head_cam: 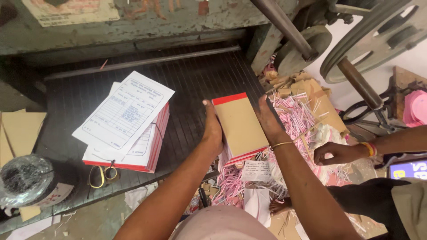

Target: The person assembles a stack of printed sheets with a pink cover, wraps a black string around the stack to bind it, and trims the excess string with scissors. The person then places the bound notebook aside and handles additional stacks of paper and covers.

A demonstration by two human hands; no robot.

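My left hand (212,129) and my right hand (268,119) press the two long sides of a stack of bound pads (239,126) with a tan cardboard cover and a red spine strip. The stack rests at the front right corner of the dark ribbed machine table (195,80), partly overhanging its edge. My right wrist wears a thin gold bangle. To the left lies a second, wider stack of red-edged pads (147,146) with loose printed forms (125,111) on top.
Yellow-handled scissors (102,174) lie by the wider stack. A roll wrapped in plastic (24,180) sits front left, with tan cardboard sheets (20,133) behind it. Pink and white paper trimmings (298,120) pile at the right. Another person's hand (338,153) reaches in there. Machine wheels (369,35) stand upper right.
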